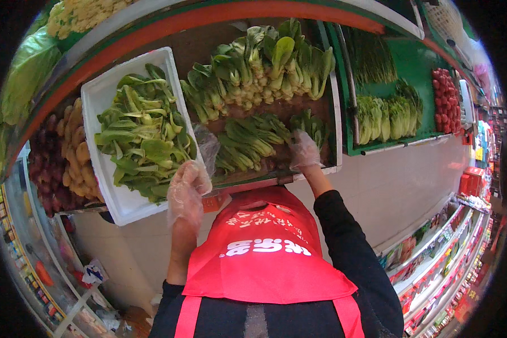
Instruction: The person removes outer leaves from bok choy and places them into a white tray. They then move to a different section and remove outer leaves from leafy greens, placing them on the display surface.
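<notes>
My left hand [188,186], in a clear plastic glove, is at the right edge of a white foam box [129,213]. Its fingers are curled, and I cannot tell whether they grip the rim. Loose bok choy leaves [141,131] are heaped inside this box, which lies tilted across the display. My right hand [306,150], gloved the same way, closes around the base of a bok choy bunch [310,124] near the bin's right front corner. Left of it, a row of bok choy [253,139] lies on the brown bin floor [274,162]. Taller bok choy [262,67] stand packed behind.
Potatoes [78,148] and dark purple produce [46,164] lie left of the box. A white-edged frame [338,122] bounds the bin. Beyond it, a green bin [410,59] holds leafy greens [388,116] and bagged red produce [445,101]. An orange-edged shelf [219,19] overhangs the back.
</notes>
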`<state>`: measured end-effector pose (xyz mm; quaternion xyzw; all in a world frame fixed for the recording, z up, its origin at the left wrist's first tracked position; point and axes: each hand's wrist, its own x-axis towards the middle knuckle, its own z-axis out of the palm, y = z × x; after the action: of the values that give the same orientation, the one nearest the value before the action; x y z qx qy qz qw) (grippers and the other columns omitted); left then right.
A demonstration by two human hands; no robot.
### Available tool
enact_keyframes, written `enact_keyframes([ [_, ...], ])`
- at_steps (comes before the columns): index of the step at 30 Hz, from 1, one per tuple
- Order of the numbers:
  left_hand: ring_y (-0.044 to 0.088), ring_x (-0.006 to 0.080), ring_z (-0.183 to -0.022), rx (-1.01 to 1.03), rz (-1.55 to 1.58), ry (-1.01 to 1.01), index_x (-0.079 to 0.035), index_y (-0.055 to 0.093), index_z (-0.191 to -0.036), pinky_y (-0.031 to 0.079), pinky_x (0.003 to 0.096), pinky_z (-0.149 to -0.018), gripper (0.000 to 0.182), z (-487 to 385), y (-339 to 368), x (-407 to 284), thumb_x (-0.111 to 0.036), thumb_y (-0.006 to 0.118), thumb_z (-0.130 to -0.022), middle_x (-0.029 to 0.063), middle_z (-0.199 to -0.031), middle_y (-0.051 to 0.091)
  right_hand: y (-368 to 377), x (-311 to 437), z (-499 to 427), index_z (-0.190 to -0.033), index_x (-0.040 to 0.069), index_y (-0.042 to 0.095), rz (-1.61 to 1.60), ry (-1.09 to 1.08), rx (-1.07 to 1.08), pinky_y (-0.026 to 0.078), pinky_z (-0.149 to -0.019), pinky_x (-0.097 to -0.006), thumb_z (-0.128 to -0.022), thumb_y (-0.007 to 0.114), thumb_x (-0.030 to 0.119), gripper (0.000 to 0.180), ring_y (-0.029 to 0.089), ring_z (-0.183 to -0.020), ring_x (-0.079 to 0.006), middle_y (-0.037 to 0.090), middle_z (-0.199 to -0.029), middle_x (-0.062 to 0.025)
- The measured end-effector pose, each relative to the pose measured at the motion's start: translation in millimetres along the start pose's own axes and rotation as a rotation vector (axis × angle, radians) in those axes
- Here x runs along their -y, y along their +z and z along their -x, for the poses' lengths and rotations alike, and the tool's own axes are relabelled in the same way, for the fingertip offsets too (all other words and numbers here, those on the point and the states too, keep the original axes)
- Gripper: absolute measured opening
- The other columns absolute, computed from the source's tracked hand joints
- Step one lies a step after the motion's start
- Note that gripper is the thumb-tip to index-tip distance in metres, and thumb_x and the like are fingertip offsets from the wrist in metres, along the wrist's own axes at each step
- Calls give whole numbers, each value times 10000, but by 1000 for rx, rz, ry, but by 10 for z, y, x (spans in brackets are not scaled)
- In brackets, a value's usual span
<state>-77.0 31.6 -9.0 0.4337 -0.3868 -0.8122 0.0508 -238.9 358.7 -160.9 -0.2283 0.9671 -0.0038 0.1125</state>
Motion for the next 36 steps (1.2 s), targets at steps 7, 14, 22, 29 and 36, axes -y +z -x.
enact_keyframes([
  [7, 541, 121, -704, 38, 50, 28, -66, 647, -1095, 440, 278, -606, 140, 65, -7, -10, -131, 678, -975, -1, -854, 614, -59, 528, -427, -1617, 200, 274, 37, 81, 4, 567, -875, -471, -871, 667, 166, 844, 647, -1106, -392, 612, -1258, -198],
  [14, 537, 113, -698, -112, 49, 10, -65, 647, -1105, 414, 273, -584, 143, 189, 71, -46, -143, 671, -987, -3, -831, 600, 259, 412, -521, -1548, 55, 391, -653, -55, 155, 551, -902, -409, -901, 680, 174, 719, 665, -1120, -287, 660, -1271, -197],
  [22, 529, 132, -721, 7, 81, -52, -71, 644, -1138, 416, 286, -607, 183, 155, 84, -34, -163, 681, -985, -9, -851, 599, 437, 102, -347, -1281, 95, 680, -919, 372, 156, 509, -947, -468, -927, 658, 230, 380, 643, -1152, -385, 639, -1321, -200],
  [29, 501, 123, -696, 86, 88, 24, -75, 631, -1092, 392, 281, -599, 158, 135, 25, -18, -162, 684, -970, -12, -830, 574, 329, -453, -141, -1166, 74, 685, -471, 176, -197, 524, -851, -481, -942, 611, 170, 255, 665, -988, -417, 711, -1012, -212],
  [36, 488, 114, -683, 180, 93, -37, -98, 618, -1077, 380, 272, -606, 150, 128, 122, -8, -148, 679, -949, -23, -811, 545, 485, 73, -272, -977, 59, 746, -419, -99, -195, 523, -909, -449, -875, 674, 193, 184, 637, -1062, -396, 706, -1062, -173],
])
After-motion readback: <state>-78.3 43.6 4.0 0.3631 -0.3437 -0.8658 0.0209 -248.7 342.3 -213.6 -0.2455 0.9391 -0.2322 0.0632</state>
